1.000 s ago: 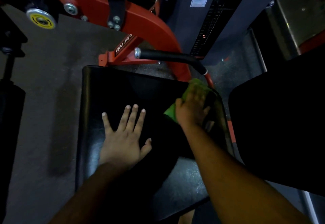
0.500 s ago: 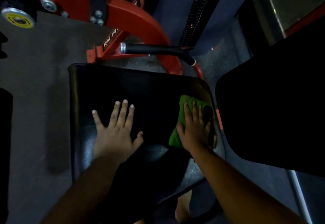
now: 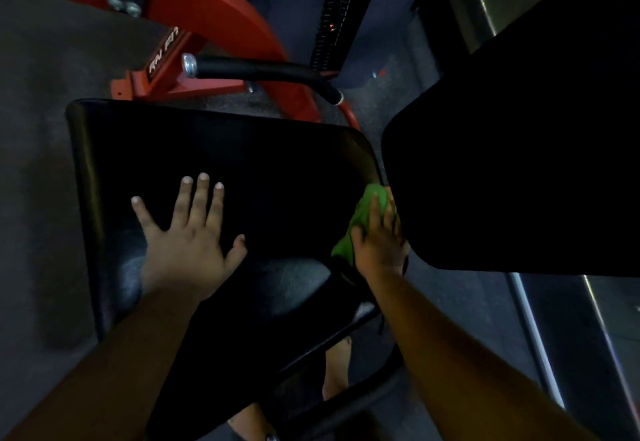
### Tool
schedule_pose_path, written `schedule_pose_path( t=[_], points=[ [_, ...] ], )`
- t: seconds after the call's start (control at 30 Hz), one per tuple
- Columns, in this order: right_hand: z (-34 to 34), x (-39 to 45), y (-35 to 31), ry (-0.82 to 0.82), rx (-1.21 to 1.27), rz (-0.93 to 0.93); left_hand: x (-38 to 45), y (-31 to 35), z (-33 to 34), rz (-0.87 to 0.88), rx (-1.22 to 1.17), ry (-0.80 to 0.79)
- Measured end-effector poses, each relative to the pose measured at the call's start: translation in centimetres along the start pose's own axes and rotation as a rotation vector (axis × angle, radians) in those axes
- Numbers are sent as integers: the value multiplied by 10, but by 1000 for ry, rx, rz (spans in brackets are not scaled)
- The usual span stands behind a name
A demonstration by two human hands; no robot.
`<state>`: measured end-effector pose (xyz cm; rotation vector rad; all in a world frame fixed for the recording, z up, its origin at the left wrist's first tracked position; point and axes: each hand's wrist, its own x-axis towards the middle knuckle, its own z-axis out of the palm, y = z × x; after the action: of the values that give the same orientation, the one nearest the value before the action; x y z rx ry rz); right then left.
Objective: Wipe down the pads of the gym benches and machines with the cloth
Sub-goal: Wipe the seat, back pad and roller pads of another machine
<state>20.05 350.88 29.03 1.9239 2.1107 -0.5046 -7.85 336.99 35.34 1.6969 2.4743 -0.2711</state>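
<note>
A black seat pad (image 3: 242,163) of a red gym machine fills the middle of the head view. My left hand (image 3: 188,232) rests flat on the pad's left half, fingers spread and straight. My right hand (image 3: 379,236) presses a green cloth (image 3: 363,212) against the pad's right edge, fingers laid straight over it. The cloth sits in the narrow gap beside a second black pad (image 3: 519,163) that rises at the right. Part of the cloth is hidden under my hand.
A red machine frame (image 3: 207,7) and a black-gripped handle bar (image 3: 263,70) stand just beyond the seat pad. A dark weight stack column (image 3: 332,7) is at the back. Grey rubber floor (image 3: 34,129) lies to the left. My foot (image 3: 337,364) shows below the pad.
My right hand has drawn the green cloth from the pad's far right corner toward me and out to its right edge. My left hand has stayed flat in place.
</note>
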Motion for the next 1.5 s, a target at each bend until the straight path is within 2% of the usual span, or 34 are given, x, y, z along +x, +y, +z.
schedule_pose_path(
  t=[0.1, 0.2, 0.3, 0.43, 0.53, 0.63, 0.77, 0.9, 1.03, 1.1, 1.2, 1.27, 1.37, 1.5],
  points=[
    [-8, 23, -20, 21, 40, 25, 0, 0, 0, -6, 7, 4],
    [4, -40, -3, -16, 38, -63, 0, 2, -2, 4, -1, 9],
    [13, -102, 11, -82, 89, -69, -2, 1, -4, 15, -3, 2],
    [9, -40, -9, 34, 60, -15, -1, 1, -4, 16, 29, -3],
    [-3, 11, -37, 1, 146, 99, -1, 1, -1, 11, 49, -7],
    [3, -34, -44, -7, 88, -11, 0, -1, -3, 17, 7, -15],
    [17, -115, -40, -99, 44, -155, 0, -1, -6, 22, 1, -33],
    [7, -35, -50, 6, -17, -109, 0, -3, -4, 33, -17, -26],
    [-14, 49, -85, -6, 47, 35, -1, -2, -3, 36, -31, -15],
    [-10, 32, -86, 34, 40, -5, 0, -2, -3, 31, -27, -33],
    [0, -34, -47, 44, -8, -168, -1, -2, -6, 24, -26, -50],
    [2, -41, -23, 35, -39, -184, -1, -2, -6, 16, -25, -57],
    [-7, 12, -37, 31, -35, -29, 0, -1, -5, 23, -21, -44],
    [-28, 82, -103, 20, 64, 114, 1, -1, -2, 17, -36, -20]
  ],
)
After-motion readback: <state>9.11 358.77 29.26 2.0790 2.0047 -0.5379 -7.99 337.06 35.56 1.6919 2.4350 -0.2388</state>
